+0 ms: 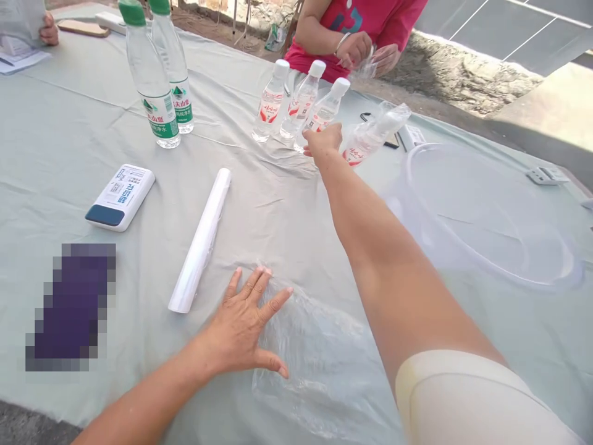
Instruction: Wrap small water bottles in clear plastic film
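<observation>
My left hand [250,315] lies spread on the left edge of a sheet of clear plastic film or bag [324,371], flat on the cloth. Stretched far forward, my right hand [327,141] has its fingers round the lower part of a white-capped water bottle [328,105]; its fingertips are partly hidden. Left of that bottle stand two more white-capped bottles, the middle one [303,102] and the far-left one [269,106]. To the right, a similar bottle wrapped in clear plastic [370,136] leans over. A white roll [200,241] rests left of my left hand.
Two green-capped bottles [160,117] stand at the back left. Nearer are a white device [121,196] and a blurred-out dark rectangle [71,303]. A large clear basin-like object [491,216] lies right. Across the pale cloth [46,185], a person in red [361,25] handles clear plastic.
</observation>
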{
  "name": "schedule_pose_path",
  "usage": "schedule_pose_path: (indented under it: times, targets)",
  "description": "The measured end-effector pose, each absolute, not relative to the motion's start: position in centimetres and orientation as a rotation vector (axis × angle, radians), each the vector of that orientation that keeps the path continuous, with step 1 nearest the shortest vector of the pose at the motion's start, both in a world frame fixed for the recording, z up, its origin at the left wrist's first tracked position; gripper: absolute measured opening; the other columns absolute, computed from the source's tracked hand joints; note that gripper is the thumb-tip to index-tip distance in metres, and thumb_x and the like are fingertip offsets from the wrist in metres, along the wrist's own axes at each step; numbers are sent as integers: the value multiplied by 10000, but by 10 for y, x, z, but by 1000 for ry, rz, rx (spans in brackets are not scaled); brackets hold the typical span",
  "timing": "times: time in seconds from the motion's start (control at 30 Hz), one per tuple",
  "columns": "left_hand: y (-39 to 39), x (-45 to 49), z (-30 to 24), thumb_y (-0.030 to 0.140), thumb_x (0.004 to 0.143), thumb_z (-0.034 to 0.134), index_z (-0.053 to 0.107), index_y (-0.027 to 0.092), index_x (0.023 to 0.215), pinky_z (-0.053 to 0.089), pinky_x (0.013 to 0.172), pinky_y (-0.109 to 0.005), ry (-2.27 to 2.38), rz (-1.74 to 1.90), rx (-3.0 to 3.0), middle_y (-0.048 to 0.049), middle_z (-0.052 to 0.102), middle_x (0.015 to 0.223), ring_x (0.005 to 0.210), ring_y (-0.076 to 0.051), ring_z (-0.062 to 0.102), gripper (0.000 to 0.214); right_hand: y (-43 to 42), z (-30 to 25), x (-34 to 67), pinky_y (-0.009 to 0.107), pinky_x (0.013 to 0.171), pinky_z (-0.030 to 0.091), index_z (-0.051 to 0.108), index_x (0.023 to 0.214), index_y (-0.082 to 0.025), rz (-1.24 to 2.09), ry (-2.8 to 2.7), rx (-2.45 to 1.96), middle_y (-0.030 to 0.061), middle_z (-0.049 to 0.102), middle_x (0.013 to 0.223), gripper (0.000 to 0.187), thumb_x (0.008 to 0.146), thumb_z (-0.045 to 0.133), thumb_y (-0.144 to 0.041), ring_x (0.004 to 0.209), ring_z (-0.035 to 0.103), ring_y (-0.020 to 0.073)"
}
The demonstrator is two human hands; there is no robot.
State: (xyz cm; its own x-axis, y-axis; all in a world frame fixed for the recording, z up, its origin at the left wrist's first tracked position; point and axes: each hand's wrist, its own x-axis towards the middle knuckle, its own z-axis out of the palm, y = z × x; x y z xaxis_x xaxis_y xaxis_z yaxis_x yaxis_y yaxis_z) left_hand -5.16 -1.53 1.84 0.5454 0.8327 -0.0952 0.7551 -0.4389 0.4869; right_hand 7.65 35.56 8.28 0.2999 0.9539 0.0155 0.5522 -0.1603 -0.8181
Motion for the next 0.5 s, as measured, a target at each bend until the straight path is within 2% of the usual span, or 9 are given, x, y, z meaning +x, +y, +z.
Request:
schedule_pose_path:
  times: [0.07,0.1,0.2,0.27,0.37,0.43,0.5]
  targets:
    - [-15,-51,19,794,773,597,206,284,1618,168,1198,-718,1302,228,2308,-242,201,1666,1560,-395,134,1062,373,80,74,252,649,453,281,1369,86,693,-1329,-1833,218,529,1272,478,941,375,-106,1020,694,199]
    - [-15,-51,19,736,858,550,206,288,1617,184,1202,-707,1313,231,2311,-223,212,1669,1562,-377,145,947,379,77,74,249,646,442,275,1366,81,703,-1309,-1818,215,522,1277,456,947,324,-95,996,702,187]
    - [-14,-50,18,514,1029,404,217,271,1613,207,1217,-664,1343,240,2316,-172,253,1671,1567,-326,178,660,380,66,75,209,626,492,343,1351,-49,741,-1251,-1744,178,537,1329,399,970,417,-144,861,721,124]
    - [-14,-49,17,392,1058,350,237,253,1607,201,1225,-637,1361,260,2306,-150,295,1662,1564,-302,215,578,366,59,78,205,601,516,394,1306,-126,750,-1257,-1725,138,557,1340,395,949,545,-199,789,696,95]
    - [-12,-50,15,223,1037,302,254,232,1600,180,1232,-579,1399,334,2249,-126,381,1630,1541,-257,293,565,323,61,90,210,584,491,485,1175,-208,719,-1329,-1703,76,591,1273,312,924,634,-318,819,644,102]
    - [-8,-52,13,119,986,276,240,209,1602,185,1219,-529,1410,402,2201,-116,457,1585,1525,-227,324,623,278,73,103,220,547,452,508,1117,-263,732,-1401,-1689,46,613,1156,241,965,555,-444,830,618,126]
    - [-5,-54,13,46,919,278,233,200,1599,205,1189,-494,1405,417,2141,-104,547,1509,1499,-203,360,699,224,94,121,239,506,412,505,1146,-296,802,-1566,-1707,45,607,1029,350,1017,314,-560,796,611,146]
